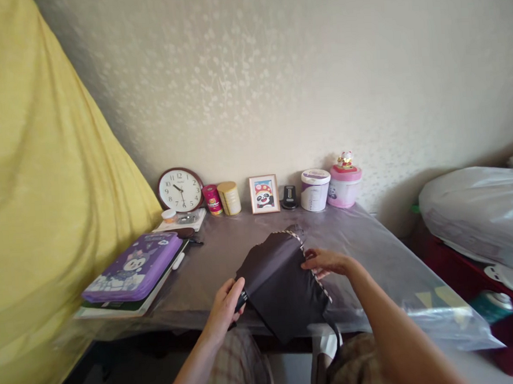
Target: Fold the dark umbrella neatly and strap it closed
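A dark folding umbrella (282,283) with a checkered trim lies loosely folded over the table's near edge, its canopy fabric partly spread. Wrapped round its black end at the left is my left hand (226,301), closed. My right hand (325,262) is at the checkered edge on the other side, fingers bent against the fabric and seemingly pinching it. A dark strap hangs down below the umbrella at the right. Folds of the fabric hide most of the ribs and shaft.
Along the wall stand a round clock (180,190), a red can (212,199), a yellow tin (229,198), a framed panda picture (264,194) and two tubs, one a white tub (315,190). A purple case (133,268) lies on books at left. A yellow curtain (57,198) hangs beside the table.
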`<state>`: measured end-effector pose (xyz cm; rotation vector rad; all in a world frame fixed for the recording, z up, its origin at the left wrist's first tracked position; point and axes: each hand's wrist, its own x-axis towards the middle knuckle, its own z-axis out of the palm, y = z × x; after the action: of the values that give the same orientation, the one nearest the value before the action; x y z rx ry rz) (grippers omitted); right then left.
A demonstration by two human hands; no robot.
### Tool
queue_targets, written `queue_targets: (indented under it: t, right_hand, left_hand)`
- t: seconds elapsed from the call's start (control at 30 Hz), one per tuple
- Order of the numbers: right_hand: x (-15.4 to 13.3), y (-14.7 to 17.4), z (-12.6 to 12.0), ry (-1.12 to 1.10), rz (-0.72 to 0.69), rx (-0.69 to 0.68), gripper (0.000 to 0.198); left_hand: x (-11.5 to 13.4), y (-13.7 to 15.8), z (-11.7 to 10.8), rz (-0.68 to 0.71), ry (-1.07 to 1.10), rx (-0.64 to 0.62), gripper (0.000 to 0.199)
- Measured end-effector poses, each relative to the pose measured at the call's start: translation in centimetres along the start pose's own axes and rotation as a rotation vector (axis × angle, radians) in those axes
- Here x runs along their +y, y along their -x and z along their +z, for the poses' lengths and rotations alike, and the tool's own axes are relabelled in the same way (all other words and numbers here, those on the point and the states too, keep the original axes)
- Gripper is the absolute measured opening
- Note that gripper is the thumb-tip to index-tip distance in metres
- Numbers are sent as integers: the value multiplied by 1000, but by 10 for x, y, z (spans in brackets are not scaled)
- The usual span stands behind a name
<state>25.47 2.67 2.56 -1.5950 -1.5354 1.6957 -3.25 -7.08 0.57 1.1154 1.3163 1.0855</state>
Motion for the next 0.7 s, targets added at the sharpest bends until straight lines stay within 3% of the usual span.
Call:
queue_targets:
  t: [0.1, 0.2, 0.27, 0.47, 0.57, 0.7]
  right_hand:
    - [4, -1, 8, 34, 44, -141, 47]
    - [4, 4, 12, 46, 85, -309, 41]
    - [-1, 9, 13, 18, 59, -346, 35]
    - [-35, 20, 15, -357, -302, -166, 24]
    - [-51, 16, 23, -551, -383, -116, 21]
    - [-61, 8, 32, -627, -450, -114, 28]
  left_hand:
    - [-1, -3, -1, 18, 22, 8, 42]
    - [-3, -7, -3, 32, 37, 20, 43]
    - [-6, -10, -3, 25, 38, 26, 43]
    - [-14, -9, -2, -26, 5, 11, 43]
    - [-17, -8, -2, -31, 2, -34, 43]
    - [-20, -8, -5, -43, 8, -84, 43]
